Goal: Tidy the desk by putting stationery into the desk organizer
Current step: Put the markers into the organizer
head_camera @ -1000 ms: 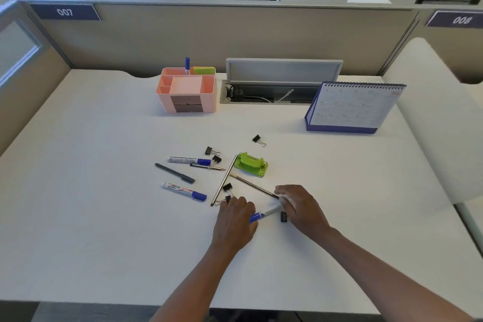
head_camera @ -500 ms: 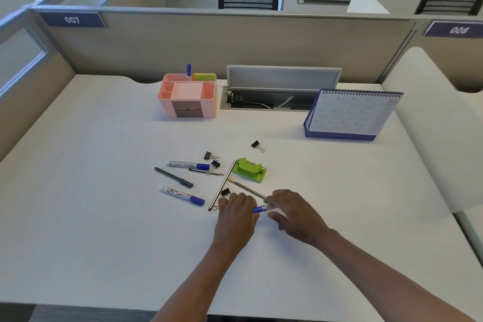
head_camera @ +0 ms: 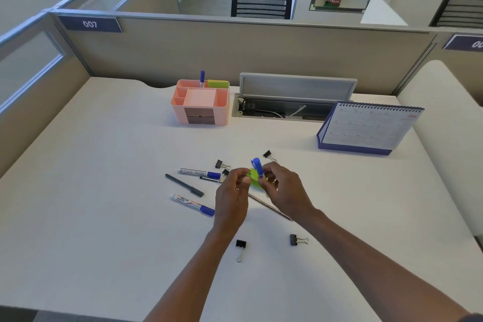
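1. Your right hand (head_camera: 283, 189) is pinching a blue-capped marker (head_camera: 257, 167) and holding it up off the desk (head_camera: 104, 217), cap pointing upward.
2. Your left hand (head_camera: 231, 198) is hovering just beside the marker with its fingers curled; I cannot tell whether it is gripping anything.
3. The pink desk organizer (head_camera: 200, 102) is sitting well beyond your hands, toward the partition, with another blue-capped marker (head_camera: 202, 78) standing upright in a rear compartment and a green pad (head_camera: 219, 83) in the rear compartment beside it.
4. A green stapler-like item (head_camera: 254, 178) is lying directly behind your hands, mostly hidden by them.
5. On the organizer's near side, left of your hands, two white markers with blue caps (head_camera: 198, 172) (head_camera: 193, 205), a dark grey pen (head_camera: 184, 185) and a thin black pen (head_camera: 209, 178) are lying on the desk.
6. A slim metallic pen (head_camera: 269, 207) is lying partly under your right wrist.
7. Binder clips are lying scattered: three (head_camera: 222, 165) (head_camera: 224, 173) (head_camera: 269, 155) on the organizer side of your hands, and two (head_camera: 240, 248) (head_camera: 298, 240) nearer to you.
8. A desk calendar (head_camera: 366, 129) is standing to the right of the organizer, beside an open cable tray (head_camera: 285, 107).
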